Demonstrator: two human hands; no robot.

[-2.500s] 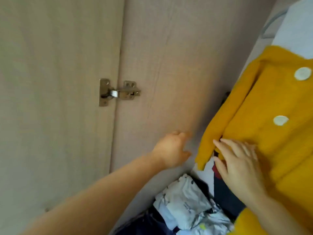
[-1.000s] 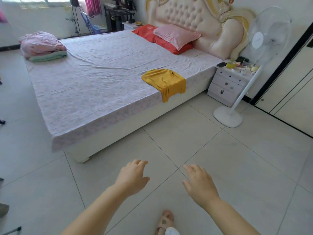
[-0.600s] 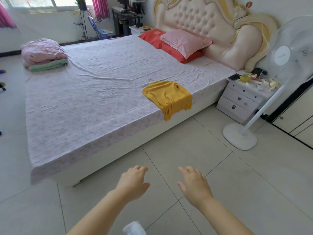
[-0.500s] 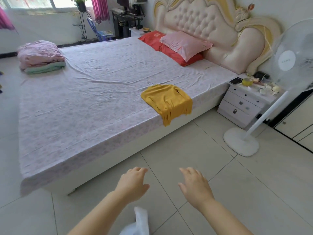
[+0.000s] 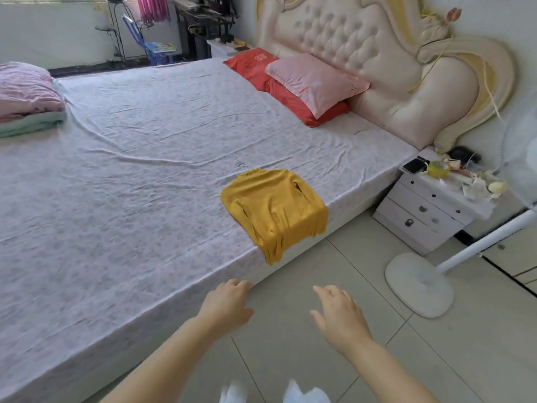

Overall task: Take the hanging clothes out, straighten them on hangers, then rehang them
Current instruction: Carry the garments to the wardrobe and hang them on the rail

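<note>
Since half a second ago the bed (image 5: pixel 130 184) looks way closer; left hand (image 5: pixel 226 306) is now at its edge, right hand (image 5: pixel 338 314) over the floor tiles; both grips loose, holding nothing; yellow sweater (image 5: pixel 276 210) lies on the bed's near edge, hanger hook (image 5: pixel 242 165) poking out; red pillow (image 5: pixel 258 61) print too blurry to read.
</note>
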